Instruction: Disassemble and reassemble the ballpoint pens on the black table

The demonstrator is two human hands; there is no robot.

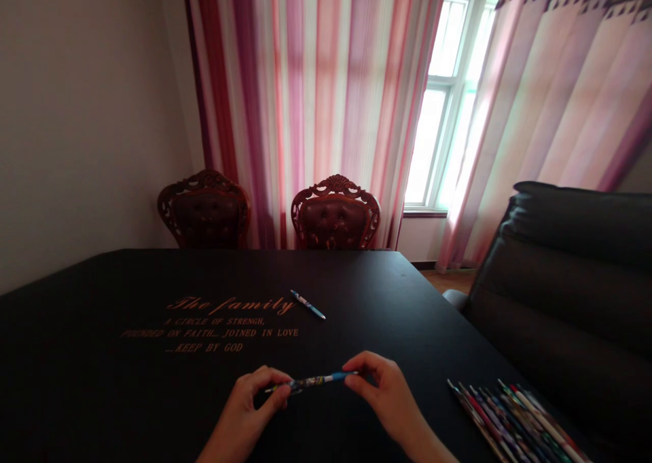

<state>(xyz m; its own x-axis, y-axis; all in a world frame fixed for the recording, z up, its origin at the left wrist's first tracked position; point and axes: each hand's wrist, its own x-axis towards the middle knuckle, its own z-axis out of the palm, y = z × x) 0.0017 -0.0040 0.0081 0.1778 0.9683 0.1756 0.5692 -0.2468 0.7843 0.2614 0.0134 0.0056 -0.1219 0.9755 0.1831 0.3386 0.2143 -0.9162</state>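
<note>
— Well, where is the blue pen point(316, 381)?
— Near the bench point(387, 300) front edge, pinched at both ends by fingers of left hand point(244, 409) and right hand point(384, 395); wide room lies ahead.

The left hand point(248, 405) and the right hand point(384, 390) are up near each other, not touching; the left fingers point(275, 394) curl in and pinch; the right thumb point(354, 381) pinches too; the left arm point(219, 447) and right arm point(430, 439) slant up from below.
</note>
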